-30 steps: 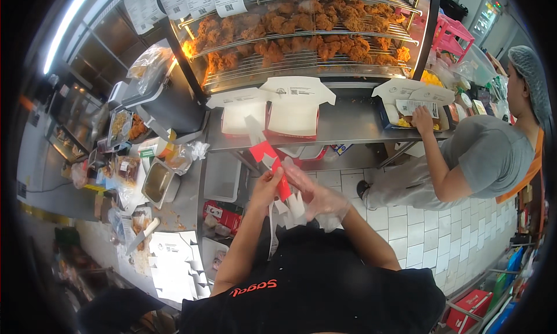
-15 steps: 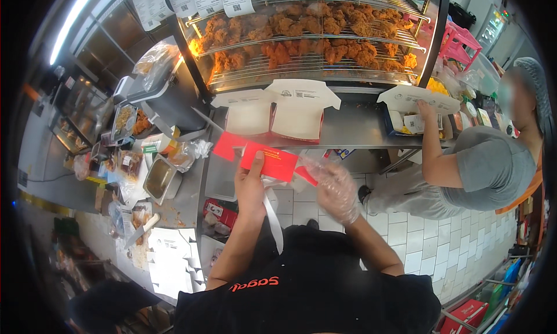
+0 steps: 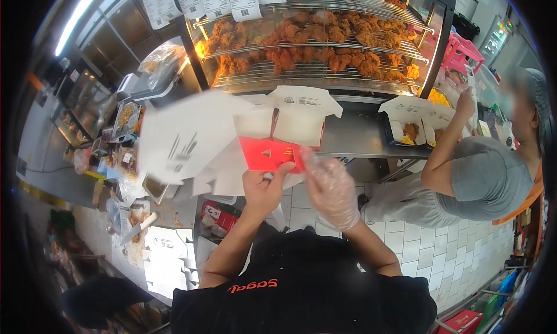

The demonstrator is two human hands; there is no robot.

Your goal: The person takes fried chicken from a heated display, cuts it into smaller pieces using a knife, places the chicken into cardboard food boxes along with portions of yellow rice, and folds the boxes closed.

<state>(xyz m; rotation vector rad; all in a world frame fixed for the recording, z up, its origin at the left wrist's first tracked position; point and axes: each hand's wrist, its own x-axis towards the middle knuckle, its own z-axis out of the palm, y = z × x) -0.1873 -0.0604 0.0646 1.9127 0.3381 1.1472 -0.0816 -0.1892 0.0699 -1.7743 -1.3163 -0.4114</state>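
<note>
A partly folded cardboard box (image 3: 200, 134), white inside with a red outer side, is held out in front of me. Its large white panels stretch to the left and are blurred. My left hand (image 3: 264, 190), bare, pinches the lower edge of the red panel. My right hand (image 3: 332, 190), in a clear plastic glove, closes on the red flap at the right end. Just beyond, on the steel counter (image 3: 354, 125), two open takeaway boxes (image 3: 299, 125) stand side by side, the left one partly covered by the panels.
A heated display case (image 3: 316, 38) holds fried chicken on wire racks. On the right, a co-worker (image 3: 493, 166) stands by an open box (image 3: 406, 122) with food in it. Left lie a knife (image 3: 139, 228), a metal tray (image 3: 156, 189) and flat white cartons (image 3: 168, 261).
The cardboard in my hands has opened out, with its white panels swinging left over the counter. The co-worker's hand has moved from the box to a pale sheet farther back.
</note>
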